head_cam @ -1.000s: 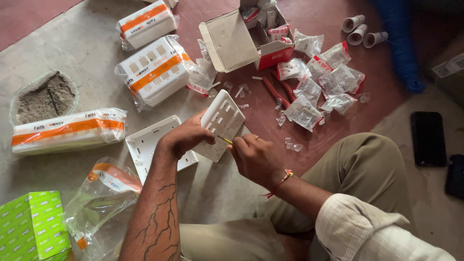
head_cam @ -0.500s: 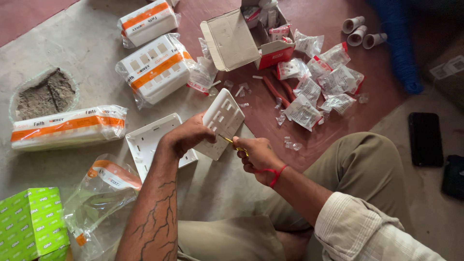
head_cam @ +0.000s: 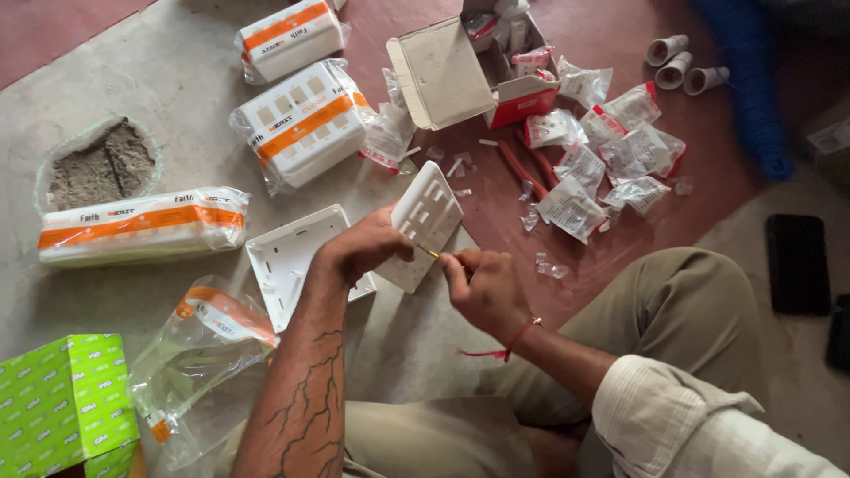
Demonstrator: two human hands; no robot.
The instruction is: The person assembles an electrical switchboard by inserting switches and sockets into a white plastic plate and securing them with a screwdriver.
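Note:
My left hand [head_cam: 367,248] grips a white switch plate [head_cam: 423,217] with several rectangular cut-outs, held tilted above the floor. My right hand [head_cam: 482,288] is closed around a small tool whose yellowish tip [head_cam: 431,254] touches the plate's lower edge; the tool's handle is hidden in the fist. A red thread band circles my right wrist. Under my left hand lies a white open back box [head_cam: 288,257], flat on the floor.
Wrapped white-and-orange packs [head_cam: 142,226] [head_cam: 305,119] [head_cam: 292,35] lie on the grey floor. An open cardboard box [head_cam: 460,75], several small plastic bags [head_cam: 611,146], white pipe pieces [head_cam: 677,62], a green box [head_cam: 62,407], an empty wrapper [head_cam: 199,354], a bag of grey powder [head_cam: 97,168] and a black phone [head_cam: 797,261] surround me.
My right hand has shifted slightly right and lower along the plate's edge. The left hand keeps the plate in about the same place.

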